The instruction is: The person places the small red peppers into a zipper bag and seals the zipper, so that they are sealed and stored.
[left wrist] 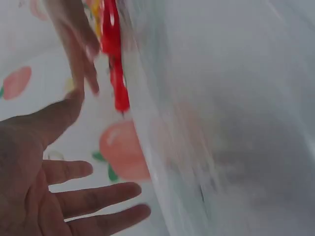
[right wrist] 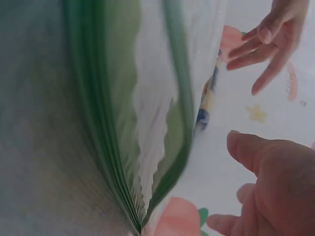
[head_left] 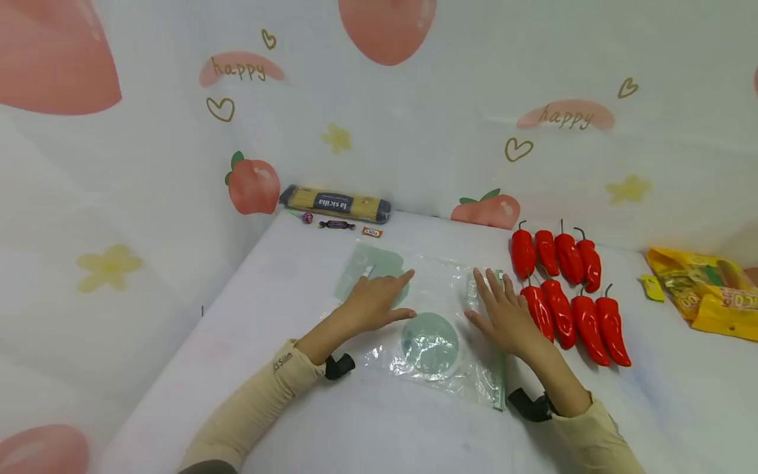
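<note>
A clear plastic zip bag with pale green printed shapes lies flat on the white table. Along its right end runs a green zip strip; in the right wrist view the two green strips stand apart, so the mouth gapes. My left hand is over the bag's left part, fingers spread, palm down. Near the zip end, my right hand is spread out over the bag in the same way. Neither hand grips anything. Beside the right hand lie several glossy red peppers in two rows.
At the back left lie a pasta packet, a lollipop, a dark wrapped candy and an orange one. A yellow snack bag and a small yellow packet are far right. A patterned cloth wall borders the table.
</note>
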A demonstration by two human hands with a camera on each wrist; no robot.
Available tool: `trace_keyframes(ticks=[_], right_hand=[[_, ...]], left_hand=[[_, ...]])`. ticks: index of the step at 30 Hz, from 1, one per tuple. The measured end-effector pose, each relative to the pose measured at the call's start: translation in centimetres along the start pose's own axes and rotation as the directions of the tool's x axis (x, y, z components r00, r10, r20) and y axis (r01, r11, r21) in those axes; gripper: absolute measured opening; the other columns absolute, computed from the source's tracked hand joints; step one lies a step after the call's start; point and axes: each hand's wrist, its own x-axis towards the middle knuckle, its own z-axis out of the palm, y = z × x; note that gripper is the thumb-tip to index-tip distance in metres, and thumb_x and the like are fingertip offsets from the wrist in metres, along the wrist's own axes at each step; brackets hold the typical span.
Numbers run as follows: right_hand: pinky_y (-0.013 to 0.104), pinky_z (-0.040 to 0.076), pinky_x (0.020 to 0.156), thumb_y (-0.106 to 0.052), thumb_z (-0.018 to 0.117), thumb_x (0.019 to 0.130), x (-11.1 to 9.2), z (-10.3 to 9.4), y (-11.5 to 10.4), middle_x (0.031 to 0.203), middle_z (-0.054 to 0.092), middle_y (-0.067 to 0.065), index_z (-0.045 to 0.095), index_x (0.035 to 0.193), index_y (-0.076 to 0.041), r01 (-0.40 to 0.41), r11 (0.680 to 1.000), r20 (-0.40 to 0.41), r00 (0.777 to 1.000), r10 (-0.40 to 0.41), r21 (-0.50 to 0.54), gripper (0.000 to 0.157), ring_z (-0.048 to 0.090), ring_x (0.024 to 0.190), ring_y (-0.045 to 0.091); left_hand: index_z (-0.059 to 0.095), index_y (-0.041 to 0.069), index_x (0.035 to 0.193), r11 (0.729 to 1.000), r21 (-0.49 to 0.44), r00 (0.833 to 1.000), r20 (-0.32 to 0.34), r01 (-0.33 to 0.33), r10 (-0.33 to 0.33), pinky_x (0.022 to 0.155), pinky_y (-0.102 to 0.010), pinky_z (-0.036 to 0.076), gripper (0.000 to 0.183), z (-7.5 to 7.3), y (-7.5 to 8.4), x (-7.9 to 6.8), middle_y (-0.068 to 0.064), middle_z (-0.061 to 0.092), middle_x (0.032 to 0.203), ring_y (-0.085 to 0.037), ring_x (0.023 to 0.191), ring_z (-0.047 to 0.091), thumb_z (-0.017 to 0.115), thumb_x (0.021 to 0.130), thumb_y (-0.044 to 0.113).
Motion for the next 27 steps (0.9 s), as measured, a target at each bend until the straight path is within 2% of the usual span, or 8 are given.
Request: trace_keyframes(ticks=[2, 5, 8, 12, 20, 27], right_hand=[[0.073, 0.014, 0.1, -0.038, 0.055, 0.088, 0.3, -0.1, 0.2, 0.152, 0.01, 0.022, 0.005, 0.148, -0.012, 0.012, 1.0, -0.025, 1.0, -0.012, 0.01, 0.082, 0.006, 0.137, 0.048], [0.07, 0.017, 0.101, -0.034, 0.054, 0.09, 0.7, -0.3, 0.4, 0.152, 0.013, 0.022, 0.007, 0.148, -0.01, 0.023, 0.999, -0.054, 0.998, -0.021, 0.032, 0.078, 0.01, 0.138, 0.046], [0.07, 0.015, 0.103, -0.033, 0.053, 0.091, 0.7, -0.4, 0.7, 0.152, 0.015, 0.021, 0.01, 0.148, -0.01, 0.016, 0.999, -0.063, 0.998, -0.014, 0.032, 0.076, 0.012, 0.138, 0.044], [0.07, 0.014, 0.104, -0.034, 0.053, 0.09, 0.4, -0.6, 1.1, 0.151, 0.018, 0.021, 0.012, 0.148, -0.012, -0.003, 1.0, -0.064, 0.998, 0.005, 0.016, 0.074, 0.015, 0.138, 0.044], [0.064, 0.026, 0.103, -0.03, 0.054, 0.091, 0.9, -1.0, 1.1, 0.149, 0.022, 0.023, 0.015, 0.147, -0.009, 0.013, 1.0, -0.091, 0.996, -0.01, 0.023, 0.072, 0.021, 0.136, 0.043], [0.058, 0.036, 0.099, -0.025, 0.052, 0.092, 0.9, -0.9, 1.5, 0.147, 0.026, 0.024, 0.015, 0.147, -0.005, -0.008, 0.995, -0.088, 0.996, 0.017, 0.095, 0.069, 0.029, 0.133, 0.042]], left_hand=[[0.044, 0.014, 0.133, 0.998, -0.009, 0.998, -0.023, -0.064, 0.064, 0.075, -0.038, 0.052, 0.064, 0.3, 1.7, 0.8, -0.006, 0.066, 0.109, -0.022, 0.096, 0.063, 0.059, 0.083, 0.052], [0.059, 0.015, 0.108, 0.989, -0.035, 0.989, -0.001, -0.145, 0.145, 0.056, -0.026, 0.048, 0.041, 1.3, 4.4, 2.2, 0.0, 0.068, 0.089, -0.015, 0.075, 0.063, 0.064, 0.081, 0.046], [0.059, 0.016, 0.085, 0.978, -0.098, 0.98, 0.065, -0.182, 0.189, 0.049, -0.022, 0.04, 0.029, 2.4, 6.8, 3.8, 0.004, 0.064, 0.076, -0.011, 0.065, 0.056, 0.067, 0.08, 0.044], [0.056, 0.016, 0.077, 0.97, -0.156, 0.965, 0.151, -0.189, 0.212, 0.046, -0.021, 0.038, 0.032, 3.6, 8.9, 5.5, 0.006, 0.056, 0.067, -0.008, 0.059, 0.051, 0.067, 0.079, 0.047], [0.056, 0.017, 0.083, 0.985, -0.12, 0.964, 0.221, -0.123, 0.148, 0.049, -0.026, 0.041, 0.044, 4.1, 9.2, 7.3, 0.006, 0.057, 0.07, -0.01, 0.063, 0.054, 0.065, 0.074, 0.059], [0.052, 0.018, 0.072, 0.977, -0.193, 0.965, 0.229, -0.086, 0.131, 0.046, -0.023, 0.037, 0.031, 4.4, 8.0, 7.1, 0.008, 0.051, 0.064, -0.007, 0.059, 0.049, 0.066, 0.08, 0.045]])
